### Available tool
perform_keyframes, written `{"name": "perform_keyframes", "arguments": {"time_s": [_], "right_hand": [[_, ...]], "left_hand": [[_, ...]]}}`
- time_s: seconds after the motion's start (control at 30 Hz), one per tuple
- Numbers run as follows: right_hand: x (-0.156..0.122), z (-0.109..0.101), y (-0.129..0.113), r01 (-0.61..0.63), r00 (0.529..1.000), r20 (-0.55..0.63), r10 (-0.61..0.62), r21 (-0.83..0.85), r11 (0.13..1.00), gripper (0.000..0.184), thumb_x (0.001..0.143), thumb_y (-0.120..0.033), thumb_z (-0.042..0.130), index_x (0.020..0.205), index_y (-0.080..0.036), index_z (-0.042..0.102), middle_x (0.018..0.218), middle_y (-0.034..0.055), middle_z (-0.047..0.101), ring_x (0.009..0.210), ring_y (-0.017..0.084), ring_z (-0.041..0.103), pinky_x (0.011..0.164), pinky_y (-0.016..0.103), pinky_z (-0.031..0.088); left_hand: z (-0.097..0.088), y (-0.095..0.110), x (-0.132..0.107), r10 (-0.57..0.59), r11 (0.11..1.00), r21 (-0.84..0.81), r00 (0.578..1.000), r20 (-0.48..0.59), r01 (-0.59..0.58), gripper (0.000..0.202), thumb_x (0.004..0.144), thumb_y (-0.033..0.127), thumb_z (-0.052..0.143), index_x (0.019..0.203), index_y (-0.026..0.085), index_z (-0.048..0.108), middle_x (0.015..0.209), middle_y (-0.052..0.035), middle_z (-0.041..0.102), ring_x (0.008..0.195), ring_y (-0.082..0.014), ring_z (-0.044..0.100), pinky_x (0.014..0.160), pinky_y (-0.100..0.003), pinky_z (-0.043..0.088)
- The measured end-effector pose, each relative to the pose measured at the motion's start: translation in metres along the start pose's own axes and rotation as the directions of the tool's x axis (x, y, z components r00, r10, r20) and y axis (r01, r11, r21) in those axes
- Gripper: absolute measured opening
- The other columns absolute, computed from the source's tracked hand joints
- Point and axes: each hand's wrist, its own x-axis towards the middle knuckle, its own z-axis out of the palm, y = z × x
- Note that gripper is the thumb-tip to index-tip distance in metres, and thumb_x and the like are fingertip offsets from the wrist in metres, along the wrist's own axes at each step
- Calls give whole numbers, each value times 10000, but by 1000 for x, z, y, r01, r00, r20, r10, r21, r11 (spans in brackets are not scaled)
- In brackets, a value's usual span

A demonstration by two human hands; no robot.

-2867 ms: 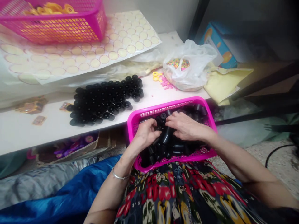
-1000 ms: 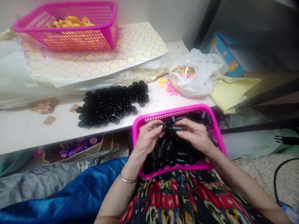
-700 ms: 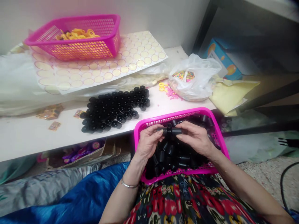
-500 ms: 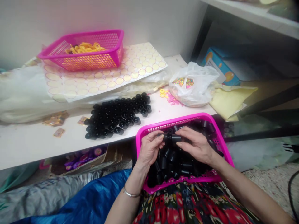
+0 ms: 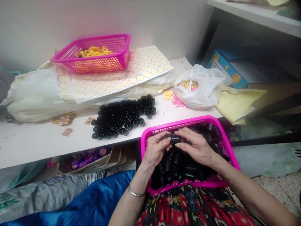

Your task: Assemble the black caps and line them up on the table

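Between my two hands a small black plastic tube (image 5: 174,138) lies level, gripped from both ends. My left hand (image 5: 154,149) pinches its left end with thumb and fingers, and my right hand (image 5: 198,146) has its thumb and fingertips closed on the right end. The fingers hide both tips. Right below the hands is a pink plastic basket (image 5: 229,147) on the lap, full of loose black tubes and caps (image 5: 172,166). On the white table (image 5: 80,147), similar black cylindrical pieces (image 5: 122,117) stand upright in packed rows.
Behind the rows, a second pink basket (image 5: 101,66) holds yellow plastic parts on sheets of round stickers (image 5: 127,82). A plastic bag (image 5: 207,91) of coloured beads sits at the right near a yellow packet (image 5: 235,103) and a blue box (image 5: 228,67). Small packets (image 5: 66,119) lie left.
My hands have come closer together, and less of the black tube shows between them. The whole view has shifted slightly, so the table things appear farther right.
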Motion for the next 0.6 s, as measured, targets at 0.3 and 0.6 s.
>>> {"name": "perform_keyframes", "arguments": {"time_s": [0.3, 0.6], "right_hand": [[36, 12, -1, -58, 997, 46, 61, -63, 996, 145, 834, -199, 580, 974, -184, 618, 770, 24, 596, 674, 141, 564, 621, 258, 469], [158, 2, 54, -173, 944, 112, 310, -632, 755, 314, 791, -216, 522, 1084, -105, 541, 857, 76, 623, 733, 176, 550, 630, 259, 357]], "left_hand": [[-7, 15, 11, 100, 986, 138, 994, -37, -94, 317, 667, 293, 767, 940, 138, 727, 606, 4, 611, 470, -48, 456, 448, -182, 324], [-27, 49, 57, 403, 466, 819, 904, 140, -335, 132, 775, 262, 600, 804, 163, 682, 783, -37, 612, 739, -157, 529, 715, -278, 391]]}}
